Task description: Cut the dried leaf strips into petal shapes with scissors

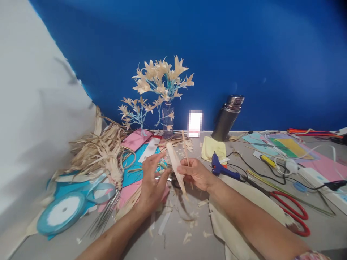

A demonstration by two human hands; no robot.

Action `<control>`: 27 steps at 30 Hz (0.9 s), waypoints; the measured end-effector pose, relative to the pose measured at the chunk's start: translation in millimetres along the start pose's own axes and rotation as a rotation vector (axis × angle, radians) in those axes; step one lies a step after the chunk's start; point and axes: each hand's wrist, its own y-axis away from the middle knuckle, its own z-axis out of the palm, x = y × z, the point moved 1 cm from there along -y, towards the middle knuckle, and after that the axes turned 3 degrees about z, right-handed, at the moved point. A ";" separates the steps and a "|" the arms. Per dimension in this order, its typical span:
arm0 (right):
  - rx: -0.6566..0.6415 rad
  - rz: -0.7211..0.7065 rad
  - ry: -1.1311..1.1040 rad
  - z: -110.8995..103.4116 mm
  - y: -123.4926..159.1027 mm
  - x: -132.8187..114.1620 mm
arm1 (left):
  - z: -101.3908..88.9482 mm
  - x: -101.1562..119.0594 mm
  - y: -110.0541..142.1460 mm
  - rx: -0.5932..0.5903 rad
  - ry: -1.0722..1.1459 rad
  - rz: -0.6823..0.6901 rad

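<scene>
The right hand (pixel 193 173) pinches a pale dried husk strip (pixel 172 157), left of the blue glue gun (pixel 217 166); a narrower strip (pixel 184 142) seems gripped with it. The left hand (pixel 153 177), farther left of the glue gun, is spread and holds nothing. Dry husk probably splits, so a light pinch and smoothing along the grain suit it best.

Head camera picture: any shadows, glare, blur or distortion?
Head view: soft grey shadows on the white wall; head view: pale sheen on the blue wall, upper right; head view: pale flat strip in the right hand without obvious motion blur; head view: dark cylindrical flask leaning, probably wide-lens distortion.
</scene>
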 end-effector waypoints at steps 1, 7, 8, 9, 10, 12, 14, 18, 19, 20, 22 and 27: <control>0.054 -0.070 0.058 -1.2 -0.8 -0.7 | 0.4 0.2 -0.5 0.013 0.083 -0.133; 0.125 -0.258 0.393 1.7 -1.2 -1.6 | 9.2 7.6 0.2 -0.253 0.756 -0.689; 0.114 -0.267 0.443 2.7 -0.7 -1.3 | 10.1 7.9 0.9 -0.259 0.794 -0.714; 0.100 -0.277 0.489 3.6 -0.3 -1.1 | 10.6 7.4 1.4 -0.247 0.815 -0.722; 0.081 -0.286 0.529 4.3 0.1 -1.0 | 10.8 6.5 1.9 -0.230 0.824 -0.722; 0.042 -0.295 0.582 4.8 0.8 -1.2 | 10.4 4.3 2.0 -0.206 0.816 -0.712; 0.017 -0.304 0.618 3.7 1.1 -2.3 | 9.2 3.9 0.6 -0.184 0.777 -0.702; 0.071 -0.305 0.653 -1.9 1.0 -6.7 | 6.2 8.6 -5.5 -0.111 0.613 -0.658; 0.088 -0.302 0.675 -3.0 1.1 -7.8 | 5.9 9.3 -6.7 -0.104 0.576 -0.644; 0.103 -0.306 0.699 -3.5 1.2 -8.8 | 5.7 9.3 -7.3 -0.101 0.547 -0.629; 0.109 -0.323 0.734 -3.1 1.9 -9.7 | 6.1 7.0 -7.4 -0.116 0.514 -0.585; -0.053 -0.219 0.593 0.7 2.6 -4.0 | 8.1 -0.5 -4.8 -0.149 0.456 -0.497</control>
